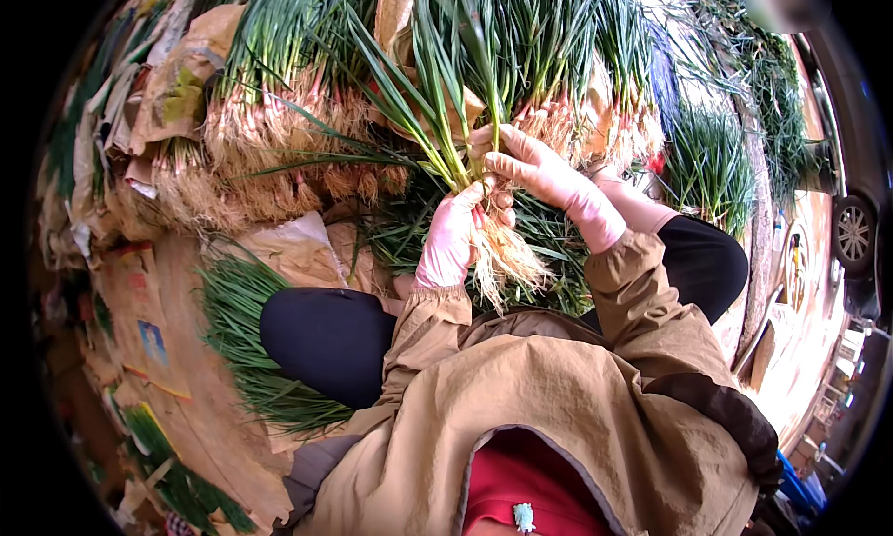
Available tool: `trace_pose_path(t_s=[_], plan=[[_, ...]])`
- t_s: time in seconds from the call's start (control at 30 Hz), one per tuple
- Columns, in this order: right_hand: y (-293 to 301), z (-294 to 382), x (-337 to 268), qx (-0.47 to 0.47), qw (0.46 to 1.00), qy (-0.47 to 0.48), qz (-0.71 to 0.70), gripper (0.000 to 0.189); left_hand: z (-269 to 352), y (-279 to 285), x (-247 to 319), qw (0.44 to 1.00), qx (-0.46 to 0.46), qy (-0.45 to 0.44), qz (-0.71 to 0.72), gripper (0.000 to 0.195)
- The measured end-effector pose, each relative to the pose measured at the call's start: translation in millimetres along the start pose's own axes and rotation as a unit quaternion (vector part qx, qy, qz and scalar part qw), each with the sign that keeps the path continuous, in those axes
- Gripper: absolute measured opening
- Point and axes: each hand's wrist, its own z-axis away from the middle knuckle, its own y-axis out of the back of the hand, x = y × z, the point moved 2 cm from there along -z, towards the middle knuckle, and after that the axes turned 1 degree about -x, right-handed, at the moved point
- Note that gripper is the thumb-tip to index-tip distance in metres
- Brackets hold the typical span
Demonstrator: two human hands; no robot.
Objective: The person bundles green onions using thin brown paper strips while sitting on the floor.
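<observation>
My left hand [448,239], in a thin pinkish glove, grips a small bunch of green garlic [446,149] around its pale stalk bases. The leaves fan up and away from me. Below the grip hangs a tangle of straw-coloured roots [513,257]. Gloved the same way, my right hand [548,176] pinches one green stalk [495,114] between thumb and fingers, just beside the bunch. Part of the right fingers is hidden behind the stalks. Between my legs, beneath both hands, lies a heap of loose green leaves [551,236].
Rooted garlic bundles [272,117] stand in a row beyond my hands, with brown paper sacking [188,68] among them. Cut leaves [244,333] lie beside my left knee [324,340]. Another leafy clump [711,166] is past my right knee [704,264]. A vehicle wheel [853,234] shows far right.
</observation>
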Motion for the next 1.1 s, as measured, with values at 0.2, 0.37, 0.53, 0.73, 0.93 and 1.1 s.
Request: trace_pose_path(t_s=[0.2,0.37,0.53,0.73,0.93,1.1], plan=[[17,3,27,0.330,0.854,0.068,0.397,0.027,-10,18,-8,0.997,-0.074,-0.013,0.003,0.026],[93,47,81,0.291,0.900,-0.153,0.286,0.028,-5,15,1,0.994,-0.105,-0.009,0.023,0.036],[60,28,81,0.168,0.951,-0.219,0.136,0.043,0,7,6,0.998,-0.044,-0.005,-0.037,0.036],[44,-56,63,0.194,0.963,-0.055,-0.181,0.027,-13,19,1,0.985,0.076,-0.049,-0.145,0.017],[-26,-15,33,0.139,0.981,-0.128,0.031,0.027,-19,30,-2,0.989,0.085,-0.056,-0.108,0.010],[-27,-10,50,0.132,0.910,-0.109,-0.378,0.025,8,9,2,1.000,-0.023,0.008,0.000,0.015]])
